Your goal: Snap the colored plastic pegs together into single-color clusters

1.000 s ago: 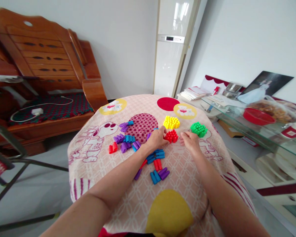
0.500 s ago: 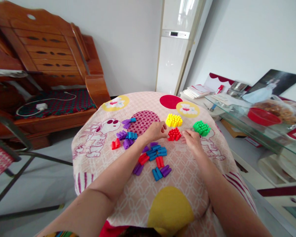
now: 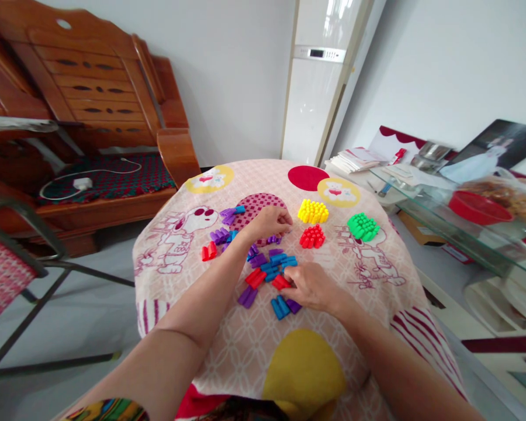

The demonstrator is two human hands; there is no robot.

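My right hand (image 3: 310, 286) has its fingertips closed on a red double-tube plastic block (image 3: 281, 282) at table level. Close to that hand lie blue blocks (image 3: 280, 307) and a partly covered purple block (image 3: 293, 306). My left hand (image 3: 274, 222) hovers over the dotted circle of the cloth, fingers loosely bent and apart, with nothing visible in them. Purple blocks (image 3: 247, 297) and red blocks (image 3: 255, 278) are scattered below it. To its right, a red cluster of upright blocks (image 3: 312, 237) stands in front of a yellow cluster (image 3: 312, 211). A green cluster (image 3: 363, 227) stands farther right.
A patterned cloth covers the round table (image 3: 228, 351). At left are a wooden bench (image 3: 100, 88) and a metal-framed chair (image 3: 9, 275). On the right, a glass shelf (image 3: 447, 216) holds a red bowl (image 3: 480, 207) and papers.
My right hand has come away from the red cluster, toward me and left, and taken hold of a red block. My left hand has drawn back left from that cluster. The view has shifted slightly.
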